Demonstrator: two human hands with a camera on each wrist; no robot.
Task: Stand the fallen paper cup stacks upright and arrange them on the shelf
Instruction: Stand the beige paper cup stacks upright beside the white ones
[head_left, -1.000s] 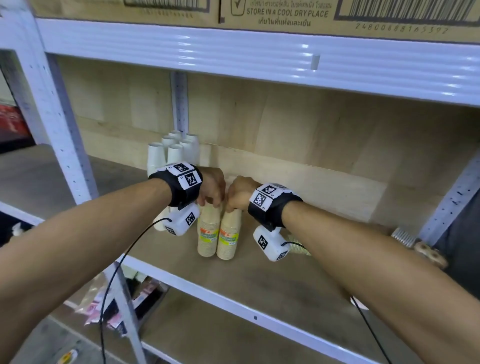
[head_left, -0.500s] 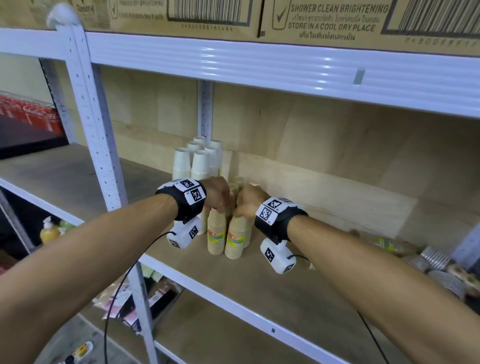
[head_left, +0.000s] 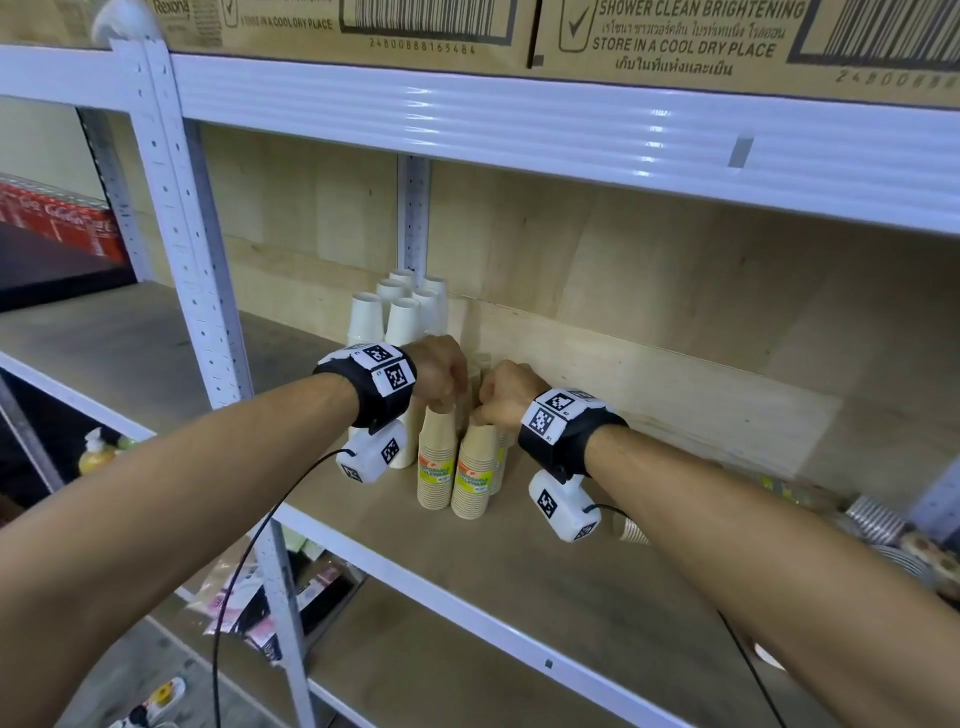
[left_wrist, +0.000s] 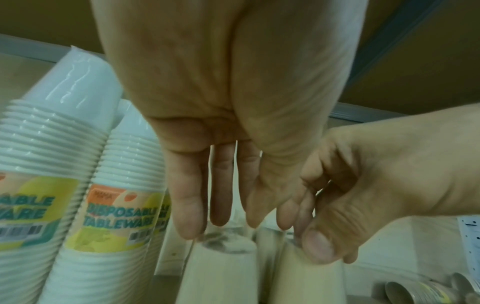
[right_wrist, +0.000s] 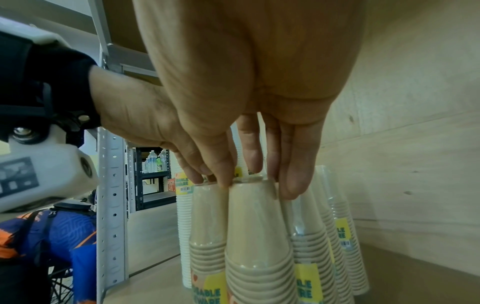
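Observation:
Two beige paper cup stacks stand upright side by side on the wooden shelf. My left hand reaches down with straight fingers that touch the top of the left beige stack. My right hand pinches the top of the right beige stack, thumb in front and fingers behind. More beige stacks stand behind it. White cup stacks stand upright at the back left.
A fallen cup stack lies on the shelf behind my right forearm, with foil trays further right. A white upright post stands to the left. The upper shelf beam carries cardboard boxes.
The head view has swung, so the shelf post now shows at the left. Both hands stay on the tops of the two beige stacks, which remain upright.

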